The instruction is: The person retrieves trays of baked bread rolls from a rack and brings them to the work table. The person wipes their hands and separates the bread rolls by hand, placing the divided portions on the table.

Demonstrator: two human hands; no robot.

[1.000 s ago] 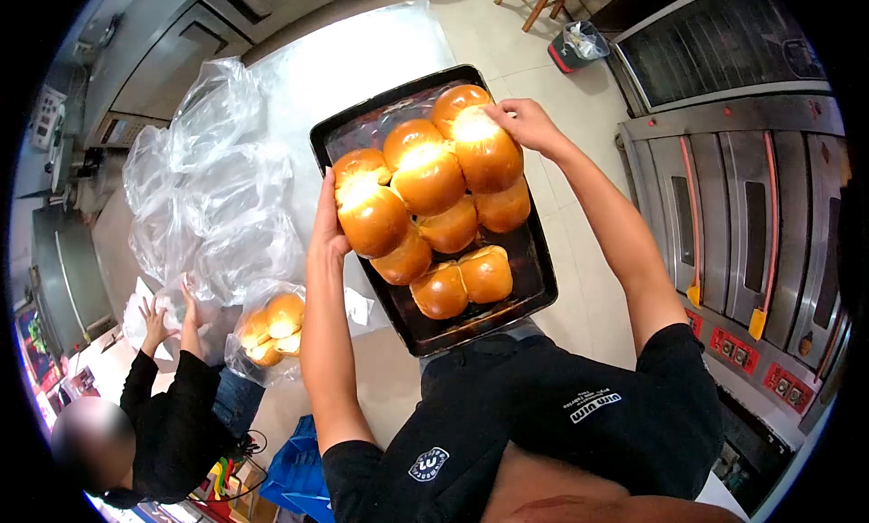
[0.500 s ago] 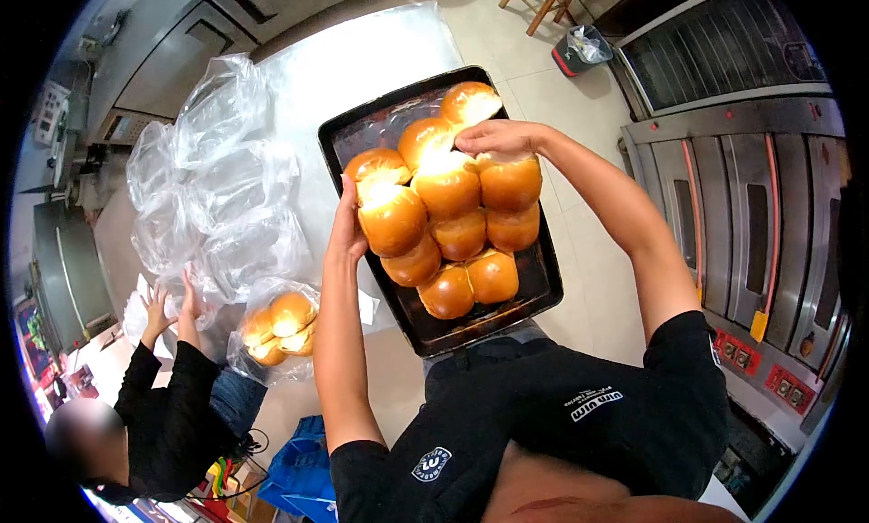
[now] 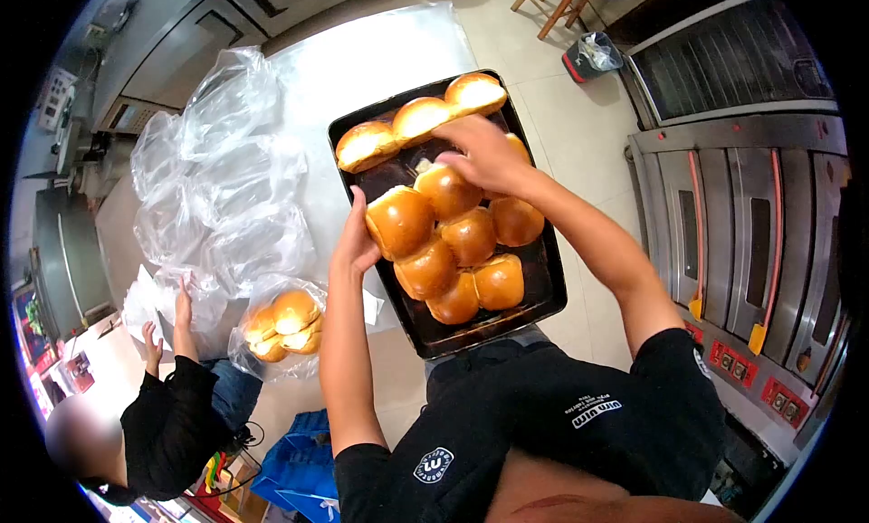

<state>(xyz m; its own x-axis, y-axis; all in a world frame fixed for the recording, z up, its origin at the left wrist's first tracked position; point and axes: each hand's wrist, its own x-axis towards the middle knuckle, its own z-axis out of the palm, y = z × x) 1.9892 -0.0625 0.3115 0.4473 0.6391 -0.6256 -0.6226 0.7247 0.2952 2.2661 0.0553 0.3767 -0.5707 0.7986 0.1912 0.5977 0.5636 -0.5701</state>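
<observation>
A dark baking tray (image 3: 543,297) carries glossy golden-brown bread buns (image 3: 399,223), joined in a cluster. Apart from them, a row of three buns (image 3: 421,119) lies across the tray's far end, pale torn sides showing. My left hand (image 3: 356,238) cups the left side of the cluster, thumb up along the nearest bun, other fingers mostly hidden against it. Over the gap between row and cluster is my right hand (image 3: 489,156), its fingers extended and apart with nothing visible in them. It covers part of the buns at the right.
Clear plastic bags (image 3: 244,179) spread over the table (image 3: 380,48) left of the tray. One bag holds several buns (image 3: 288,322). A person in black (image 3: 172,423) works at the left. Ovens (image 3: 738,233) stand at the right; a bin (image 3: 593,57) and wooden stool (image 3: 566,7) are farther back.
The far row of three buns has come apart from the cluster, leaving a gap. The cluster shifted slightly toward me. My right hand moved left over the gap, and its fingers spread.
</observation>
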